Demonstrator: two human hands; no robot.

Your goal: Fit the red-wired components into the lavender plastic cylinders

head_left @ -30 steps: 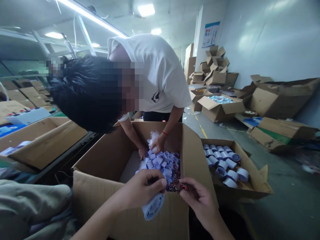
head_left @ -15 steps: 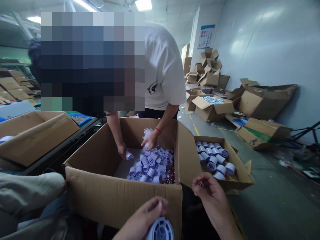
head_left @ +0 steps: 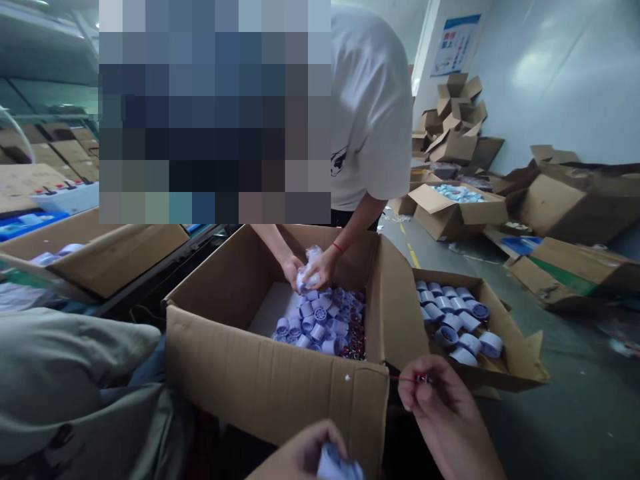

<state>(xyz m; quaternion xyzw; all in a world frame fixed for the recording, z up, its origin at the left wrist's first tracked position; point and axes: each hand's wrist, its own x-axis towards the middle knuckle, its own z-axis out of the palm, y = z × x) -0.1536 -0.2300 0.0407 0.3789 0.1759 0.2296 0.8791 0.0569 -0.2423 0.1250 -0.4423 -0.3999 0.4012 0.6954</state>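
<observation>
At the bottom edge, my left hand (head_left: 300,453) is closed around a pale lilac round plastic housing (head_left: 338,465), partly cut off by the frame. My right hand (head_left: 447,410), to the right of the big carton, pinches a small dark part with a thin red wire (head_left: 423,379); the wire points left. Between and beyond my hands stands the big open carton (head_left: 270,377). Inside it lie many lilac plastic housings (head_left: 315,320) and a heap of small red and dark pieces (head_left: 356,337).
Across the carton, a co-worker's hands (head_left: 320,270) hold clear plastic wrap and a pale piece. A second carton (head_left: 525,363) of larger white cylinders stands at right. Another open carton (head_left: 125,260) is at left, beside a grey-clothed arm (head_left: 70,360). Cardboard boxes (head_left: 457,143) pile up behind.
The view has shifted, so the scene sits further right. My left hand and the housing are lower in the frame. The co-worker's two hands have come together at the plastic wrap.
</observation>
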